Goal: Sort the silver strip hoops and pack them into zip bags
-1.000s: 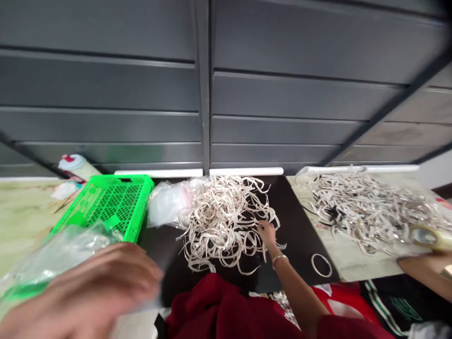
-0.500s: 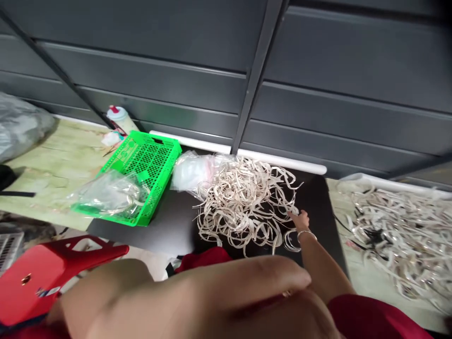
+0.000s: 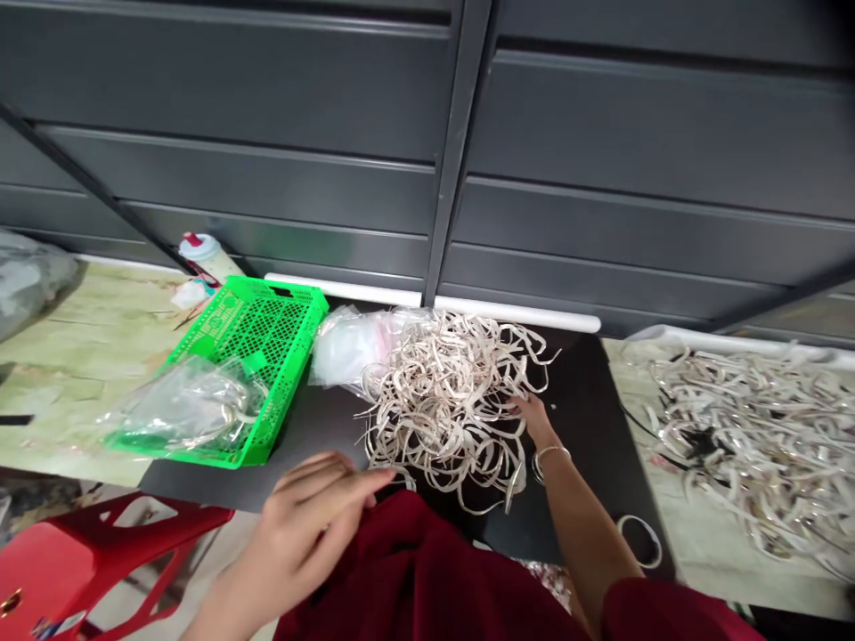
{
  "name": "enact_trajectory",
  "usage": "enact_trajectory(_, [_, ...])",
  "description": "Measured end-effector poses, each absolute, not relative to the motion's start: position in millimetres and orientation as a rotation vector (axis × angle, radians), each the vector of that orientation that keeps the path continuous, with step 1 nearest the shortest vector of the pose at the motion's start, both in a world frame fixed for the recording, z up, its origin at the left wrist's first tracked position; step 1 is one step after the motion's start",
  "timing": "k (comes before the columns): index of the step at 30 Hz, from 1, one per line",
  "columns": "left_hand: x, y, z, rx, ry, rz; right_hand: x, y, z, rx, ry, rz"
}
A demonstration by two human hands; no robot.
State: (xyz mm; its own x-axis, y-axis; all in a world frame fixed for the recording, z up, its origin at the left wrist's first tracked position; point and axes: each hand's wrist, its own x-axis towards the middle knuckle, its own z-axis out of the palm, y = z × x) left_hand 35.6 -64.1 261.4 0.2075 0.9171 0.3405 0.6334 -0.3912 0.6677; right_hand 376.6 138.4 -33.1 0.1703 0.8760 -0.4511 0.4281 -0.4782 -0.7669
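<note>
A tangled heap of thin whitish strips lies on a black board. My right hand, with a bangle on its wrist, reaches into the heap's right edge; its fingertips are lost among the strips, so its grip is unclear. Low in front of the heap hovers my left hand, loosely bent, index finger stretched out, with nothing seen in it. A pale strip end shows just beyond that fingertip. Beside the right forearm lies a pale ring-shaped roll. Clear plastic bags touch the heap's left side.
A green plastic crate holding a clear bag stands to the left, a bottle behind it. More strips are piled on the right. A white tube runs along the grey wall. At lower left is a red stool.
My left hand has dropped from close to the camera to just before the heap. My right hand has moved left, deeper into the strips. The roll has come into view.
</note>
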Motion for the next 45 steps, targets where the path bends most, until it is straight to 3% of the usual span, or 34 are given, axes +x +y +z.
enact_trajectory(8, [39.5, -63.9, 203.7, 1.901, 1.523, 0.953, 340.5, 85.7, 8.6, -1.440, -1.079, 1.579])
enact_trajectory(20, [41.2, -60.9, 185.6, 1.840, 1.492, 0.952, 321.8, 59.5, 28.1, -1.360, -0.835, 1.553])
enact_trajectory(25, [40.6, -64.2, 179.3, 1.830, 1.509, 0.965, 330.0, 70.2, 19.9, -1.446, -0.805, 1.451])
enact_trajectory(34, [36.7, -68.1, 176.0, 1.834, 1.552, 0.969, 366.1, 68.5, -13.2, -1.834, -0.967, 0.934])
enact_trajectory(45, [40.6, -71.8, 153.2, 1.672, 1.619, 0.830, 290.2, -23.3, -37.6, -1.676, -1.447, 1.106])
